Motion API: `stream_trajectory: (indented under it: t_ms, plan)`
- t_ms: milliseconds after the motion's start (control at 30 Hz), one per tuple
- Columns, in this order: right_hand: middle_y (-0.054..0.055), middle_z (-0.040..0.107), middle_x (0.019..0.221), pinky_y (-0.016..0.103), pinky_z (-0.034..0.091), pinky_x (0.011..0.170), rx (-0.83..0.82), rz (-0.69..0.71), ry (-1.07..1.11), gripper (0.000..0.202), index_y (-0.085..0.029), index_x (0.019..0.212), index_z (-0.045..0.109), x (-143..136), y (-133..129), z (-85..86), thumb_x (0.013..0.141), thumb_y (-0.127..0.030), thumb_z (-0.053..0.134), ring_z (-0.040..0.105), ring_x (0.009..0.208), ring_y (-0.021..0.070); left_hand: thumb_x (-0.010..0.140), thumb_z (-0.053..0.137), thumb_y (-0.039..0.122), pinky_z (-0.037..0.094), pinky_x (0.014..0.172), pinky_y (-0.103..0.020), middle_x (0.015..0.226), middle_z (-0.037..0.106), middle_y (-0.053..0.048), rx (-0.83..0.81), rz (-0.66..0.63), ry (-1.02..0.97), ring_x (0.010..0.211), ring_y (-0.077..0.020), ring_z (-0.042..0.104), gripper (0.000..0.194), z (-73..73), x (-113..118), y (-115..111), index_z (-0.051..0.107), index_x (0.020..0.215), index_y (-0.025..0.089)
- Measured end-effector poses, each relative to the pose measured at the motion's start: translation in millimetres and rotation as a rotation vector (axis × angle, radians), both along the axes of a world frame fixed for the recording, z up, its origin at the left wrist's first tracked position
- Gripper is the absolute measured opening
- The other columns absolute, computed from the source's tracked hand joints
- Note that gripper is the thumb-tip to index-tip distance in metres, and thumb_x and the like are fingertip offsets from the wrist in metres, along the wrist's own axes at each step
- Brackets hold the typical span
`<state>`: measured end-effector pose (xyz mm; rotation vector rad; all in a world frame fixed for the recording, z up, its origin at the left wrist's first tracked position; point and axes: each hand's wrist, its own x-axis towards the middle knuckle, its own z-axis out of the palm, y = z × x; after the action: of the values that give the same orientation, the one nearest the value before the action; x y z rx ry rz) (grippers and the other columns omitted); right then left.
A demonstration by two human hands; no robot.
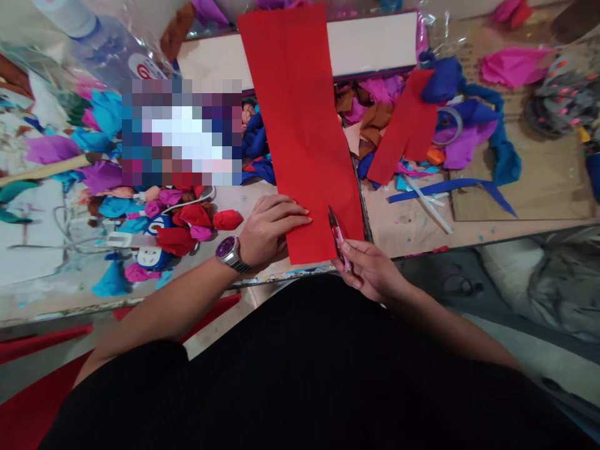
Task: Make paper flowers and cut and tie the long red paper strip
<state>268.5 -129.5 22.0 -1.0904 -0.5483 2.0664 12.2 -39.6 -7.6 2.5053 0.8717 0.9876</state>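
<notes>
A long strip of red crepe paper [304, 125] runs from the front edge of the table up over a white box at the back. My left hand [269, 228], with a metal watch [229, 250] on the wrist, lies at the strip's lower left edge. Its fingers are stretched out over the paper, and the thumb is hidden. On the lower right side, my right hand [372, 267] is closed around small scissors [340, 240] with pink handles. Their dark blades point up and away over the red paper and look nearly closed.
The white box [375, 42] stands behind a heap of coloured paper scraps [375, 112]. Left are paper pieces, a power strip [152, 253] with cables and a clear bottle [107, 50]. Right lie smaller red paper [407, 125], a tape roll [449, 127] and cardboard [529, 200].
</notes>
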Motion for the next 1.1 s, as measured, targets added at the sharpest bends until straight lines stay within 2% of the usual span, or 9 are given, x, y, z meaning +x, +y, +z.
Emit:
stream_trajectory:
  t_ms: [233, 467, 667, 833, 1100]
  plan:
    - [-0.002, 0.066, 0.066, 0.02, 0.021, 0.036, -0.022, -0.02, -0.008, 0.047, -0.018, 0.08, 0.063, -3.2, 2.1, -5.8, 0.084, -0.055, 0.09, 0.043, 0.039, 0.0034, 0.099, 0.072, 0.024, 0.056, 0.104, -0.05, 0.121, 0.083, -0.006, 0.017, -0.033, -0.017, 0.12, -0.0275, 0.07, 0.026, 2.6, -0.1, -2.7, 0.078, 0.124, 0.03]
    - [-0.003, 0.065, 0.064, 0.02, 0.019, 0.036, -0.023, -0.021, -0.025, 0.049, -0.018, 0.076, 0.061, -5.3, 3.6, -2.9, 0.083, -0.056, 0.091, 0.044, 0.037, 0.0034, 0.101, 0.07, 0.028, 0.057, 0.105, -0.051, 0.12, 0.083, -0.006, -0.001, -0.025, -0.005, 0.121, -0.0277, 0.07, 0.023, 2.1, -0.2, -3.2, 0.08, 0.121, 0.03]
    - [-0.003, 0.064, 0.063, 0.019, 0.02, 0.038, -0.022, -0.048, -0.014, 0.048, -0.017, 0.073, 0.061, -8.6, 2.1, -0.8, 0.082, -0.053, 0.092, 0.045, 0.037, 0.0029, 0.099, 0.072, 0.023, 0.057, 0.105, -0.049, 0.121, 0.083, -0.006, 0.012, -0.042, -0.015, 0.121, -0.0272, 0.07, 0.026, 2.9, -1.2, -4.0, 0.078, 0.124, 0.029]
    - [-0.004, 0.063, 0.061, 0.019, 0.021, 0.038, -0.028, -0.076, -0.002, 0.049, -0.017, 0.072, 0.061, -11.6, 0.5, 2.2, 0.08, -0.053, 0.093, 0.043, 0.038, 0.0027, 0.102, 0.068, 0.028, 0.057, 0.105, -0.047, 0.12, 0.083, -0.006, -0.006, -0.032, 0.004, 0.121, -0.0256, 0.071, 0.022, 4.8, -1.7, -4.5, 0.08, 0.122, 0.03]
    - [-0.002, 0.068, 0.066, 0.019, 0.021, 0.039, -0.072, -0.089, 0.018, 0.046, -0.018, 0.078, 0.061, -7.8, -5.0, 3.0, 0.082, -0.051, 0.092, 0.045, 0.038, 0.0033, 0.1, 0.072, 0.025, 0.057, 0.103, -0.046, 0.119, 0.083, -0.006, 0.029, -0.044, -0.013, 0.118, -0.0259, 0.071, 0.024, 5.6, -0.8, -4.1, 0.079, 0.123, 0.029]
